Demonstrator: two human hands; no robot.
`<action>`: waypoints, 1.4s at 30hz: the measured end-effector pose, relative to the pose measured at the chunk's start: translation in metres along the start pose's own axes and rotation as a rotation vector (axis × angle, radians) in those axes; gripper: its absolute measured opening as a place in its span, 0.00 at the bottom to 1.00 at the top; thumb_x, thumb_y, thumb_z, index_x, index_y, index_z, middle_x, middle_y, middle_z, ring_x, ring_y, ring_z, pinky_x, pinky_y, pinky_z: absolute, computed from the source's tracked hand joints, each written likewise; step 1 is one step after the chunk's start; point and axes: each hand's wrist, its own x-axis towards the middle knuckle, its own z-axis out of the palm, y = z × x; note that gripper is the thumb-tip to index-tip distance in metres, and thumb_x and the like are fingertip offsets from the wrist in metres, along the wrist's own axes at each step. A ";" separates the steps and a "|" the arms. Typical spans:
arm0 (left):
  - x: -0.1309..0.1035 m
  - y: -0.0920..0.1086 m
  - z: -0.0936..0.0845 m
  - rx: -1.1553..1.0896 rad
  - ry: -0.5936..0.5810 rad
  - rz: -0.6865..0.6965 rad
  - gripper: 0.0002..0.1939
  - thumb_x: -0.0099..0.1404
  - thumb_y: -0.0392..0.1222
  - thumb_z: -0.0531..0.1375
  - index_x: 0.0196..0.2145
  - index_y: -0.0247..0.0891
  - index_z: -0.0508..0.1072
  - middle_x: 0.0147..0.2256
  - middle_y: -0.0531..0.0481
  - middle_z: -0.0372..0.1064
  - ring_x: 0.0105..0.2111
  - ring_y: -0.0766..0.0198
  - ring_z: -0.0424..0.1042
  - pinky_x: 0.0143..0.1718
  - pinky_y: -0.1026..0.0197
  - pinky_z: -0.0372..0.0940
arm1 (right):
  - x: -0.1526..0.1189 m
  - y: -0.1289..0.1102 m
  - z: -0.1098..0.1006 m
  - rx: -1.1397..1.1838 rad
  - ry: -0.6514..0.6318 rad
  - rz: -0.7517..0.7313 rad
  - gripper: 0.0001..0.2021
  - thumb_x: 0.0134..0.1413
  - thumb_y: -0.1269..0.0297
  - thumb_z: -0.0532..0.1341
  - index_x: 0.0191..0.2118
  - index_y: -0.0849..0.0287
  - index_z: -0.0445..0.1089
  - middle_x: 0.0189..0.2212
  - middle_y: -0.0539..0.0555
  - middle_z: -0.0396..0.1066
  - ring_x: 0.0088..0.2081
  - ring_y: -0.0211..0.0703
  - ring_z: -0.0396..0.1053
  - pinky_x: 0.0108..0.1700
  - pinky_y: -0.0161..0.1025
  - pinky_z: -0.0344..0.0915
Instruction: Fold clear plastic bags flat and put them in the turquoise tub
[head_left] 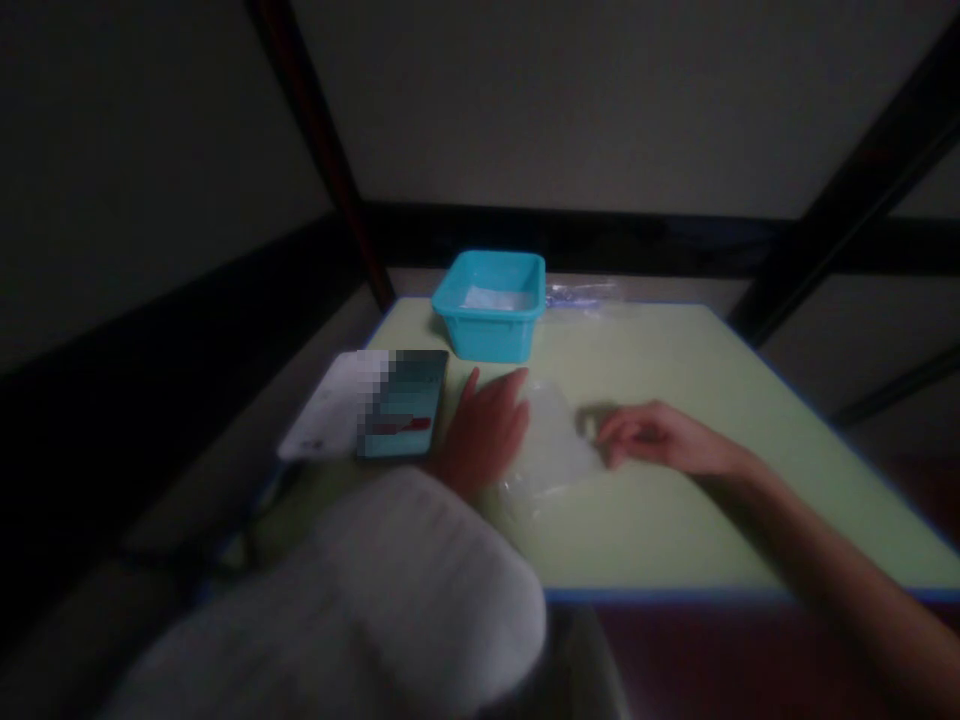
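Observation:
A clear, thin plastic bag point(553, 445) lies flat on the table in front of me. My left hand point(487, 435) rests at its left edge, palm down, with the fingers stretched out and apart. On the other side, my right hand point(649, 437) has its fingers curled together at the bag's right edge and appears to pinch it there. The exact fingertip contact is blurred. Just left of my left hand lies a phone or tablet point(409, 400) with a lit screen, partly pixelated.
A turquoise plastic basket point(491, 335) stands at the far side of the pale green table point(720, 530), with white sheets or packets inside. Crumpled clear plastic point(585, 296) lies beside it. White paper point(330, 405) sits at the left edge. A light-coloured sleeve point(420, 590) fills the lower left.

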 end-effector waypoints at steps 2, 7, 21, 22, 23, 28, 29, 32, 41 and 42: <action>-0.006 -0.002 -0.006 -0.042 0.089 0.001 0.17 0.67 0.36 0.44 0.51 0.35 0.61 0.49 0.44 0.69 0.52 0.60 0.65 0.62 0.47 0.42 | 0.006 0.003 -0.002 -0.022 0.057 -0.022 0.17 0.53 0.53 0.62 0.42 0.61 0.70 0.33 0.55 0.73 0.34 0.43 0.71 0.38 0.43 0.68; -0.011 -0.009 -0.012 -0.134 0.270 -0.006 0.15 0.68 0.39 0.43 0.44 0.36 0.65 0.44 0.45 0.71 0.48 0.59 0.67 0.57 0.50 0.53 | 0.028 0.008 -0.006 -0.202 0.063 -0.156 0.33 0.44 0.52 0.67 0.56 0.56 0.62 0.56 0.60 0.62 0.56 0.52 0.61 0.57 0.52 0.56; -0.006 -0.008 -0.006 -0.095 0.210 -0.068 0.13 0.67 0.37 0.43 0.39 0.36 0.67 0.43 0.43 0.70 0.45 0.57 0.68 0.51 0.52 0.60 | 0.029 0.020 -0.006 -0.479 -0.141 0.022 0.55 0.39 0.39 0.65 0.67 0.57 0.37 0.66 0.62 0.38 0.66 0.59 0.34 0.63 0.60 0.27; -0.006 -0.008 -0.006 -0.092 0.204 -0.071 0.13 0.67 0.37 0.43 0.38 0.36 0.67 0.43 0.43 0.70 0.45 0.57 0.68 0.51 0.52 0.60 | 0.028 0.020 -0.006 -0.476 -0.141 0.030 0.55 0.40 0.40 0.65 0.67 0.57 0.37 0.67 0.62 0.37 0.66 0.59 0.34 0.63 0.60 0.28; -0.006 -0.008 -0.006 -0.088 0.197 -0.073 0.13 0.67 0.37 0.43 0.38 0.36 0.67 0.42 0.43 0.70 0.44 0.57 0.68 0.51 0.52 0.60 | 0.026 0.019 -0.006 -0.474 -0.139 0.039 0.54 0.40 0.40 0.65 0.67 0.57 0.36 0.67 0.61 0.37 0.66 0.59 0.34 0.63 0.60 0.28; -0.006 -0.011 -0.005 -0.067 0.180 -0.082 0.12 0.67 0.35 0.44 0.40 0.36 0.66 0.39 0.45 0.71 0.43 0.58 0.69 0.51 0.52 0.61 | 0.013 0.015 -0.010 -0.457 -0.103 0.079 0.54 0.42 0.42 0.65 0.67 0.57 0.36 0.66 0.61 0.39 0.65 0.60 0.36 0.63 0.60 0.29; -0.006 -0.011 -0.004 -0.060 0.172 -0.087 0.12 0.67 0.35 0.45 0.41 0.36 0.66 0.38 0.46 0.72 0.43 0.58 0.70 0.50 0.52 0.61 | 0.009 0.014 -0.011 -0.453 -0.095 0.084 0.53 0.41 0.43 0.65 0.67 0.57 0.37 0.66 0.61 0.40 0.65 0.60 0.39 0.63 0.60 0.31; -0.006 -0.012 -0.001 -0.033 0.144 -0.097 0.11 0.66 0.35 0.47 0.41 0.37 0.67 0.39 0.46 0.72 0.43 0.57 0.70 0.51 0.52 0.61 | 0.001 0.011 -0.016 -0.423 -0.062 0.082 0.53 0.39 0.43 0.67 0.67 0.59 0.42 0.65 0.63 0.45 0.63 0.61 0.46 0.63 0.59 0.39; -0.006 0.009 0.021 0.078 -0.111 0.194 0.29 0.65 0.47 0.51 0.59 0.26 0.54 0.61 0.34 0.52 0.62 0.53 0.50 0.62 0.52 0.46 | 0.034 0.002 0.018 -0.566 0.338 -0.018 0.28 0.63 0.52 0.46 0.64 0.61 0.52 0.62 0.62 0.53 0.62 0.52 0.51 0.62 0.55 0.49; -0.005 0.010 0.023 0.095 -0.135 0.223 0.32 0.65 0.50 0.51 0.60 0.25 0.52 0.62 0.33 0.49 0.63 0.52 0.48 0.63 0.51 0.45 | 0.039 0.004 0.025 -0.622 0.320 -0.032 0.28 0.64 0.53 0.44 0.64 0.62 0.51 0.62 0.62 0.52 0.63 0.51 0.50 0.62 0.54 0.48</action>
